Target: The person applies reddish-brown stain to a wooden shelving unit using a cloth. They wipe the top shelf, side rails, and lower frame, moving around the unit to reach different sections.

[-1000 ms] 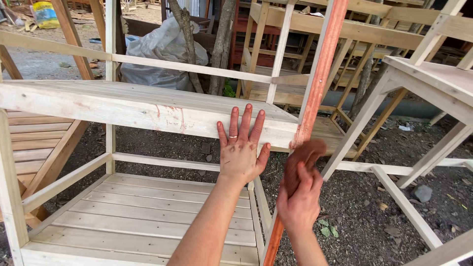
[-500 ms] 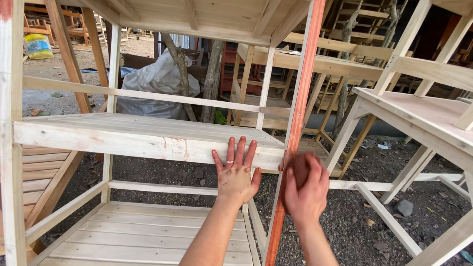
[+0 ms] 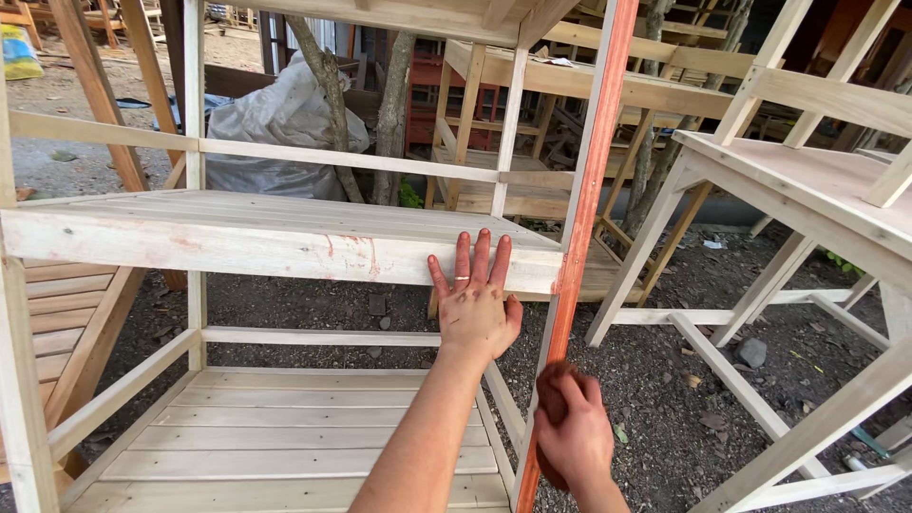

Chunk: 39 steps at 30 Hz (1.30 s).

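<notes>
My left hand (image 3: 477, 302) lies flat with fingers spread against the front rail (image 3: 237, 252) of a bare wooden shelf unit, near its right end. My right hand (image 3: 570, 435) is closed around a dark reddish-brown cloth or pad (image 3: 549, 380) and presses it on the lower part of the unit's right front post (image 3: 587, 180). That post is stained red-orange along its face, while the rest of the frame is pale raw wood with a few red smears on the rail.
A slatted bottom shelf (image 3: 285, 437) sits below my arms. Another raw wooden frame (image 3: 807, 180) stands to the right. More frames, tree trunks and a white sack (image 3: 275, 123) are behind. The ground (image 3: 665, 380) is dark gravel.
My right hand slid down the red post from rail height to low on it. My left hand stayed on the front rail while my view moved closer and lower.
</notes>
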Available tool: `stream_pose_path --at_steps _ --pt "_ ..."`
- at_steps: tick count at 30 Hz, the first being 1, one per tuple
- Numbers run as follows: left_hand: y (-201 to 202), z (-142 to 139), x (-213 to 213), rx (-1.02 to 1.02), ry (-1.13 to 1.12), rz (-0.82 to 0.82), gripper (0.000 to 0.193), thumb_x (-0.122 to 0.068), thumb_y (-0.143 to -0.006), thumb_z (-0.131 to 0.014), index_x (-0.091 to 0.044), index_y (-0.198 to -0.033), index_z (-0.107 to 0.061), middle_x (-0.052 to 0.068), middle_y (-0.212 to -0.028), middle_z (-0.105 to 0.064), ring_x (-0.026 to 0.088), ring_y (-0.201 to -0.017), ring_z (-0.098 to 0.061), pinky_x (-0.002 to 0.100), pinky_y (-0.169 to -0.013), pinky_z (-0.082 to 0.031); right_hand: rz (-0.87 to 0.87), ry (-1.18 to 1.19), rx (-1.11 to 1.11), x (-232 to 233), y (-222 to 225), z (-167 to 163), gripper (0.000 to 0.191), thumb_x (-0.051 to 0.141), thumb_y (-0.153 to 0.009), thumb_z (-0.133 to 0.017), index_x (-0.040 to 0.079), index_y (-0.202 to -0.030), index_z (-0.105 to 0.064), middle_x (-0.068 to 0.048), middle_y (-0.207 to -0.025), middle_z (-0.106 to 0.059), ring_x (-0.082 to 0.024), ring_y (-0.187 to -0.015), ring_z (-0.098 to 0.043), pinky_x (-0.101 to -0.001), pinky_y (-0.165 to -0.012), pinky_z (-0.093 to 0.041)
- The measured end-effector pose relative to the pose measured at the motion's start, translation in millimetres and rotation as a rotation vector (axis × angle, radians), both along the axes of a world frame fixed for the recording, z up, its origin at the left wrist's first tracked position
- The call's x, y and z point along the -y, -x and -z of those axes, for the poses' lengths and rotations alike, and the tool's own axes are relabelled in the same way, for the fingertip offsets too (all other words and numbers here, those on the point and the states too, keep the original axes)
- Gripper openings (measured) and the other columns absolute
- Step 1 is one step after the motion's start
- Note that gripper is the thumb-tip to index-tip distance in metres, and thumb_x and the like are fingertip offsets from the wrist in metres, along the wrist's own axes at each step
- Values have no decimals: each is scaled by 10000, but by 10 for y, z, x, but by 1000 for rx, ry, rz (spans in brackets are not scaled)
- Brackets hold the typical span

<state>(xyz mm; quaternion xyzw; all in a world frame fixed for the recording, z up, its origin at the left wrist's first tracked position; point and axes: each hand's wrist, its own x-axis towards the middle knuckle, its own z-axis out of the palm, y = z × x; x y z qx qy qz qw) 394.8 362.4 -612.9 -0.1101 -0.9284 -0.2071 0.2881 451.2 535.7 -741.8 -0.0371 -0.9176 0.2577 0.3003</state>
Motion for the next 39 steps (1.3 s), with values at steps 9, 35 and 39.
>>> stream_pose_path --at_steps 9,35,39 --pt "-292 1085 -340 -261 -691 302 502 -381 -1031 -569 -81 -1433 -552 164 -1560 -497 358 -1493 -438 541 -1217 -319 -418 938 25 -239 232 219 511 72 -764 -766 116 -1199 -501 -199 -1083 -673 -350 -919 -730 -500 -755 -611" --pt "535 810 -939 383 -720 169 502 -443 -888 -581 -143 -1284 -653 228 -1309 -574 442 -1142 -624 515 -990 -478 -460 858 -54 -690 615 83 538 -72 -809 -537 43 -1333 -584 -78 -1267 -533 -195 -1145 -592 -330 -921 -558" --pt "428 719 -1041 345 -693 140 479 -420 -913 -556 -133 -1289 -632 237 -1285 -574 448 -1122 -627 526 -968 -484 -412 1030 15 -884 872 91 577 -112 -819 -421 31 -1362 -554 -59 -1203 -550 -170 -1072 -592 -319 -855 -529"
